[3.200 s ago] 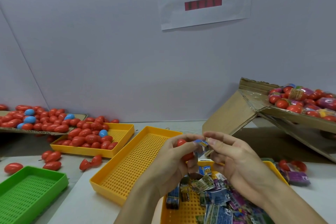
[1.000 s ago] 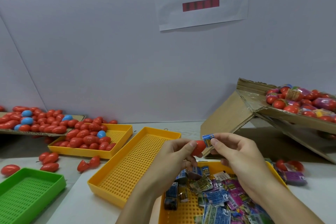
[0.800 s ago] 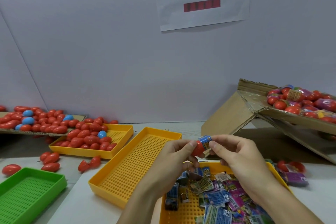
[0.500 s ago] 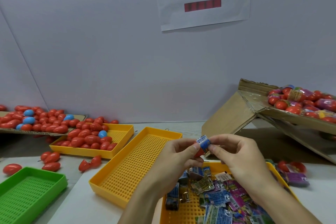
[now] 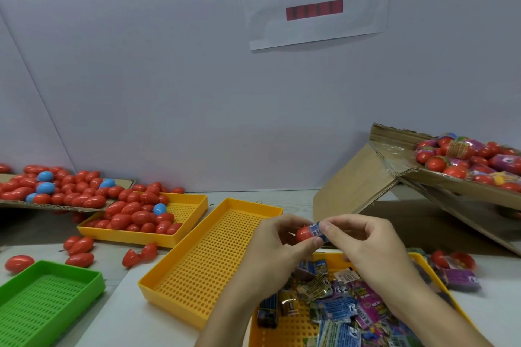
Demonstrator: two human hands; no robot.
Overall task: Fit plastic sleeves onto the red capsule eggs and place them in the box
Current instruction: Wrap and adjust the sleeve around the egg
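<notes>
Grey desk (image 5: 158,315), mid-batch: my left hand (image 5: 270,251) pinches a red plastic capsule egg (image 5: 304,233), right hand (image 5: 363,245) grips its blue printed sleeve (image 5: 318,231), half on. Cardboard box (image 5: 423,177) partly filled, loads left.

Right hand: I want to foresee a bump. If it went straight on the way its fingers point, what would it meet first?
The right hand points leftward; it would probably first press the blue sleeve against the red egg and left hand.

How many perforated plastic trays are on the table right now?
4: green tray near left; yellow tray with bare eggs behind it; yellow tray at centre; yellow tray of sleeves under the hands, partly hidden.
</notes>
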